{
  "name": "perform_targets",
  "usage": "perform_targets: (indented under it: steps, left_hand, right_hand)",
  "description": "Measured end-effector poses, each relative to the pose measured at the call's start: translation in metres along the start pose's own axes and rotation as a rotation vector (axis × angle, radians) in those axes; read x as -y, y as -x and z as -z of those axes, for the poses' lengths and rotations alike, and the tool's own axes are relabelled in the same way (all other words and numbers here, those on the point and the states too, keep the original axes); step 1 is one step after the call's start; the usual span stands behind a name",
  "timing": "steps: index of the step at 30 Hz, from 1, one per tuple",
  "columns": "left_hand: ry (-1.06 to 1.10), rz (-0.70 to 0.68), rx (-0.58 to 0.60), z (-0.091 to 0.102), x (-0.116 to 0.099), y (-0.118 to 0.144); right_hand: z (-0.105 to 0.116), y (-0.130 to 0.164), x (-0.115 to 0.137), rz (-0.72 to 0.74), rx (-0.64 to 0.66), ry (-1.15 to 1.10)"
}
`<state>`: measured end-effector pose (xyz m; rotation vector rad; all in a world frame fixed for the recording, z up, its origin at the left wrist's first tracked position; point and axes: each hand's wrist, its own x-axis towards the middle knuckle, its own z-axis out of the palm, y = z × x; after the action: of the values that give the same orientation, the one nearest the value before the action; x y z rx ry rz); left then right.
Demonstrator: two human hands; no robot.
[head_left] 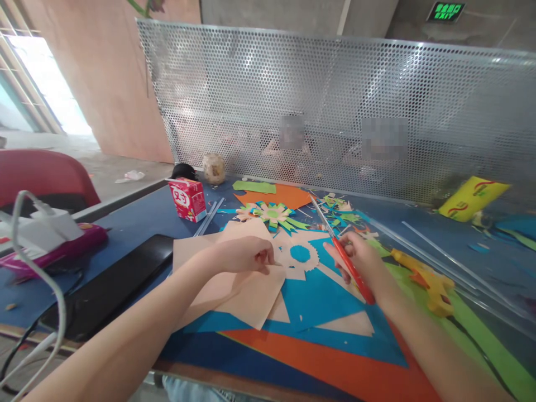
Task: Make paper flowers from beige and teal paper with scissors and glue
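- Pinning the tan sheet [238,290] flat, your left hand [243,254] lies knuckles-up on it with the fingers curled down, so the paper does not slide on the table [138,223]; the hand presses rather than grips.
- Your right hand [360,259] is closed round the red handle of the scissors [341,254], whose thin blades point away from you and to the left; whether the blades are apart cannot be made out.
- Between your hands lies the cut-out [299,254], a tan piece with a toothed round hole showing blue beneath; it rests flat, just beside the left fingertips.
- Under both hands, blue paper [318,301] and orange paper [335,368] overlap in layers; the sheets look matte and stiff-edged, with straight cut sides.
- Beyond your hands sits the paper flower [272,215], layered in green, tan and blue strips, with loose scraps [339,209] scattered to its right.
- Right of your right hand, a yellow glue gun [427,279] lies on a green strip [481,329].
- Far left of your left hand stand a red carton [187,198] and a flat black slab [113,285].
- Behind everything rises a perforated metal screen [335,111].
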<state>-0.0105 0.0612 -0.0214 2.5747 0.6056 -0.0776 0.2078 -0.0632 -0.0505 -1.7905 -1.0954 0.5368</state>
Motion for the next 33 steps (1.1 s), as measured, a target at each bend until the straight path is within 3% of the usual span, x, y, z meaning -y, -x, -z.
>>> perform_targets:
  steps: [4, 9, 15, 28, 33]
  left_hand:
    - [-0.042, 0.019, -0.165, 0.001, 0.001, -0.001]
    - [0.113, 0.132, -0.390, -0.002, 0.010, -0.008]
    - [0.311, 0.168, -0.477, -0.003, 0.015, -0.014]
    - [0.815, 0.008, -0.619, -0.006, 0.005, -0.018]
    - [0.814, 0.042, -0.679, -0.007, 0.000, -0.017]
  right_hand:
    - [0.002, 0.002, 0.002, 0.015, 0.026, 0.005]
    - [0.001, 0.003, 0.005, 0.032, 0.026, -0.052]
    - [0.001, 0.002, 0.003, 0.050, 0.069, -0.145]
    - [0.000, 0.005, 0.014, 0.040, 0.079, -0.393]
    - [0.005, 0.004, 0.015, 0.033, 0.155, -0.419]
